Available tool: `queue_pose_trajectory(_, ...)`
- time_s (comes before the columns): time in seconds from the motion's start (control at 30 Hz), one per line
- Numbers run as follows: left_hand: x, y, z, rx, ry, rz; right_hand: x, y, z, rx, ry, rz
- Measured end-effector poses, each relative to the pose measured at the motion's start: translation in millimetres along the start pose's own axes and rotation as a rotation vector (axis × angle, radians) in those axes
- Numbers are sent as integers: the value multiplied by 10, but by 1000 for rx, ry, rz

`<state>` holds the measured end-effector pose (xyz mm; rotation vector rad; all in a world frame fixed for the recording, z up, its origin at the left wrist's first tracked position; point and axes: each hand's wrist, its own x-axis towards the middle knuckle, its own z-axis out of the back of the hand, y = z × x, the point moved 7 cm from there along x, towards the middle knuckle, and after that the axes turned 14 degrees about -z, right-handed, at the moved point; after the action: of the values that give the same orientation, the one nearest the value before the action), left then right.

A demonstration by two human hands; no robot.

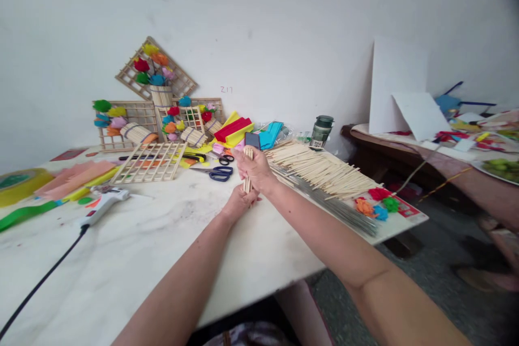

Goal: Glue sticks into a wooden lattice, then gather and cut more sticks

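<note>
A small bundle of wooden sticks (247,184) stands upright between my hands above the white table. My left hand (239,201) is wrapped round its lower end. Higher up, my right hand (256,166) closes on the same bundle near its top. Just left of my hands lie blue-handled scissors (221,173) and a smaller black-handled pair (226,159). To their right spreads a wide layer of loose wooden sticks (320,170), with thin grey wires (344,208) along its near side. A dark phone (252,140) lies behind my right hand.
Stick lattices with colourful paper flowers (158,73) lean against the wall. A flat lattice (150,163), a glue gun (105,205) with black cord and yellow tape (24,184) lie left. A dark bottle (321,132) stands behind the sticks. Another person's leg (458,186) shows at right.
</note>
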<state>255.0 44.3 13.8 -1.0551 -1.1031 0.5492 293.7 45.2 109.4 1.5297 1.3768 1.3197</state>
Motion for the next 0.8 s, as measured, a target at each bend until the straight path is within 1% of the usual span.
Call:
queue_pose_trajectory(0.13, -6, -40, -15, 33, 0, 21, 10, 8, 33, -18, -43, -41)
queue_pose_trajectory(0.3, 36, 32, -34, -8, -7, -4, 49, -8, 73, -12, -45, -97)
queue_pose_trajectory(0.4, 56, 98, -18, 2, -16, -18, 73, -3, 73, -52, -17, -106)
queue_pose_trajectory(0.5, 72, 123, 25, 76, -32, -14, 93, -7, 64, -116, 27, -126)
queue_pose_trajectory(0.57, 103, 64, 35, 75, -35, -47, 98, -10, 73, -120, 36, -132)
queue_pose_trajectory(0.6, 126, 14, 33, 38, -38, -74, 99, -12, 82, -112, 32, -132)
queue_pose_trajectory(0.63, 150, -33, 45, 11, -65, -88, 100, -15, 91, -99, 26, -131)
queue_pose_trajectory(0.73, 228, -122, 44, -35, -101, -73, 114, -43, 111, -67, 3, -148)
queue_pose_trajectory(0.8, 272, -149, 2, -82, -75, -73, 136, -65, 113, -60, 6, -165)
